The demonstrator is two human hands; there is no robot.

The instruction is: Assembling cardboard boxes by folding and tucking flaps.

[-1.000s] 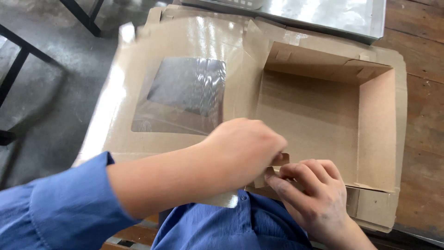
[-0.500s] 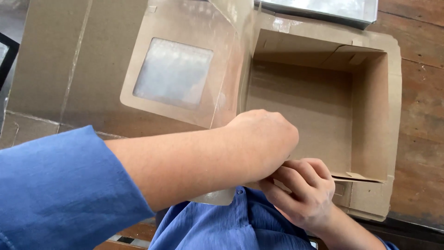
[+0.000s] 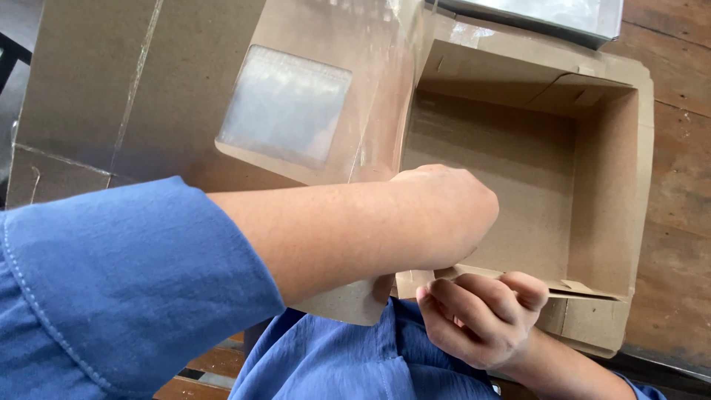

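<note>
A brown cardboard box (image 3: 607, 185) stands open in front of me, its inside bare. Its lid (image 3: 370, 118), with a clear plastic window (image 3: 285, 104), leans open to the left. My left hand (image 3: 444, 215) reaches across from the left in a blue sleeve and presses on the box's near wall flap (image 3: 585, 289); its fingers are hidden under the hand. My right hand (image 3: 481, 318) comes up from below with fingers curled, pinching the same near wall flap from outside.
A flat sheet of cardboard (image 3: 81, 96) lies at the left under the lid. A shiny silver tray (image 3: 548, 15) sits at the top edge. A dark wooden plank table (image 3: 678, 133) runs along the right. My blue clothing fills the bottom.
The view has drawn closer and shifted right. My left hand slid further right along the near wall, and my right hand stayed at the flap below it.
</note>
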